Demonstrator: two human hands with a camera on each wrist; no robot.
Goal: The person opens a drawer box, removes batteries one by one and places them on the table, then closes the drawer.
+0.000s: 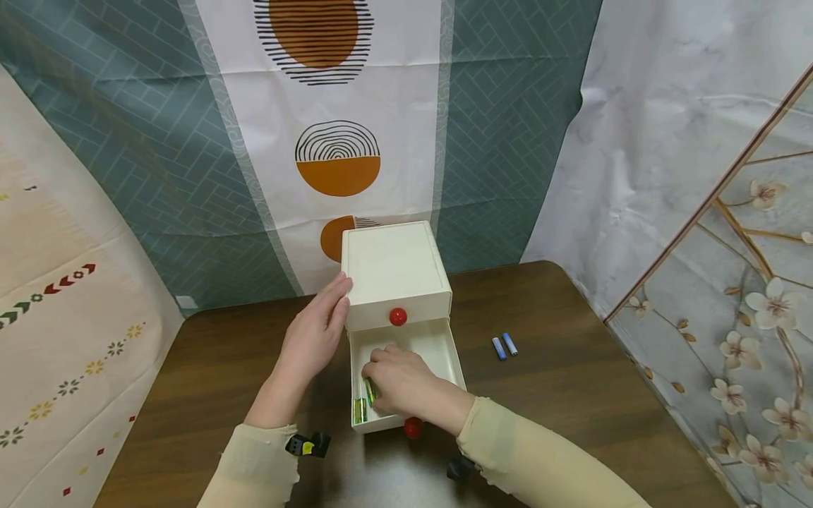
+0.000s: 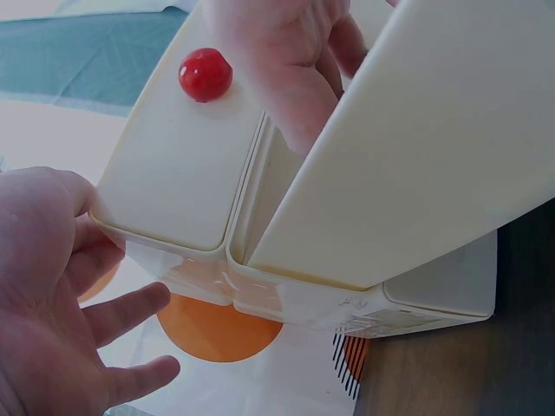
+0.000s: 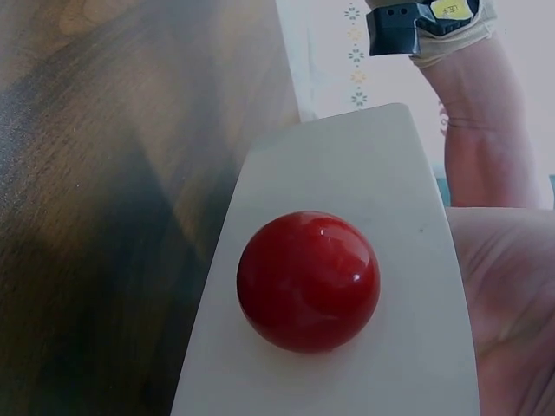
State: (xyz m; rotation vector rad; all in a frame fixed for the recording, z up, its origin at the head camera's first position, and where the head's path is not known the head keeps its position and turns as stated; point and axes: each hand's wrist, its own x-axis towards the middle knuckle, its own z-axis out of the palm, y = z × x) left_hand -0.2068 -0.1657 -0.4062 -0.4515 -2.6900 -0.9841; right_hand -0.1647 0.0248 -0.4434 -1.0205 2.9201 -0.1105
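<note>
A small cream drawer cabinet stands on the table with its lower drawer pulled out. My left hand rests against the cabinet's left side, its fingers mostly straight; in the left wrist view this hand touches the upper corner. Inside the drawer, my right hand pinches a green battery near the front left. Two more green batteries lie side by side in the drawer's front left corner. The right wrist view shows the lower drawer's red knob and hides the fingertips.
The upper drawer, with its own red knob, is closed. Two blue and white batteries lie on the dark wooden table to the right of the cabinet. A patterned cloth hangs close behind it.
</note>
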